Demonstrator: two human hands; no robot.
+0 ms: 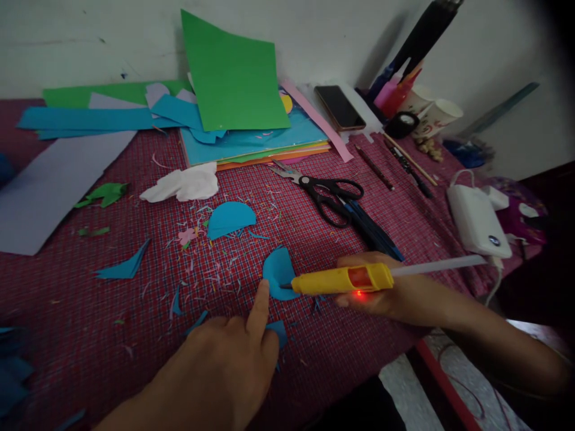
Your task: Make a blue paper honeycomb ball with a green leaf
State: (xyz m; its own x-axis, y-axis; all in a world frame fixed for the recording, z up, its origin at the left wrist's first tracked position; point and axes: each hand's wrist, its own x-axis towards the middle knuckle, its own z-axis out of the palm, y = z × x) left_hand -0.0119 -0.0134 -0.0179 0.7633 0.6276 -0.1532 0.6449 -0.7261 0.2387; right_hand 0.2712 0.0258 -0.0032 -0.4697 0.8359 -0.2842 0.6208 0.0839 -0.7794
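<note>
My right hand [372, 299] is wrapped round a yellow hot glue gun [332, 281] with a glue stick [440, 264] jutting from its back and a red light lit. The gun's dark nozzle meets a small blue paper piece [278, 266] on the checked cloth. With its index finger stretched out, my left hand [233, 353] presses that paper's left edge; the other fingers are curled under. A blue scrap [277, 333] lies beside my left thumb. Farther back is a blue paper half-circle [231, 219].
Black-handled scissors [323, 188] lie beyond the gun. Coloured paper sheets [238, 78] are piled against the wall, near a phone [340, 108]. A white power bank [478, 221] with cables sits at the right. Paper shreds litter the checked tablecloth [157, 335].
</note>
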